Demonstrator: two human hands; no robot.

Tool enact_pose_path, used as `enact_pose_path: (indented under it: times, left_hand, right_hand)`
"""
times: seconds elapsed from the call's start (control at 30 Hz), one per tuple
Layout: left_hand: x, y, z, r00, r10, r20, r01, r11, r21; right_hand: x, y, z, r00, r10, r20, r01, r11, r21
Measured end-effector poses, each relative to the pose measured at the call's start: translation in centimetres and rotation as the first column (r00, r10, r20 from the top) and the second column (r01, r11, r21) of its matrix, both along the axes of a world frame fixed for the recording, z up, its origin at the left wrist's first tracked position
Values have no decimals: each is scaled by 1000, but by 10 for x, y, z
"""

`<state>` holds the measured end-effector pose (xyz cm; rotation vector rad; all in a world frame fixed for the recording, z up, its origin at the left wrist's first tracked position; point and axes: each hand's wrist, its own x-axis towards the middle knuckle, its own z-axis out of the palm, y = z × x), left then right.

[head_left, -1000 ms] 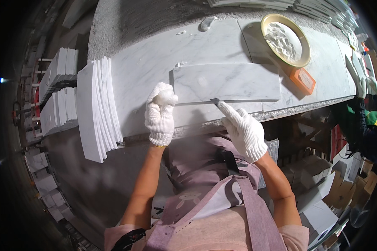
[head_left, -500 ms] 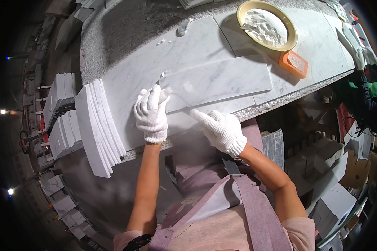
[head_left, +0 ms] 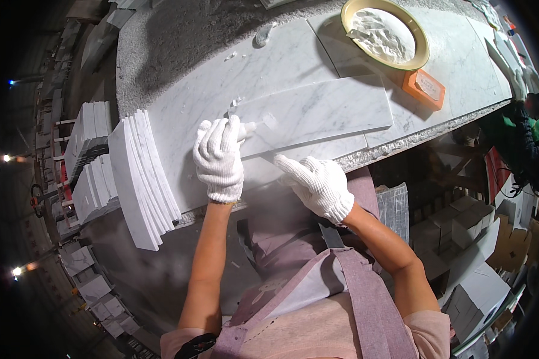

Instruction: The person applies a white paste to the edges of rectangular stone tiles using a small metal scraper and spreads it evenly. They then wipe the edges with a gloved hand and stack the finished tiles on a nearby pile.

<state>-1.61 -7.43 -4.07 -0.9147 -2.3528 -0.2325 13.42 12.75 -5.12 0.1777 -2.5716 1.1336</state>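
My left hand (head_left: 220,157) is clamping a white bottle (head_left: 250,127), presumably steadying it over the tile (head_left: 329,107); right hand (head_left: 318,186): grip indeterminable.

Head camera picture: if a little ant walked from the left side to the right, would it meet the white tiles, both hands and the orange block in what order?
Row of white tiles → left hand → right hand → orange block
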Motion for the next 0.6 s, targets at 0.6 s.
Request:
enact_pose_path:
  times: [0.6]
  left_hand:
    - [-5, 12, 15, 999, -38, -11, 38, 999, -15]
  right_hand:
    - [1, 3, -2, 1000, 23, 2, -23, 999, -39]
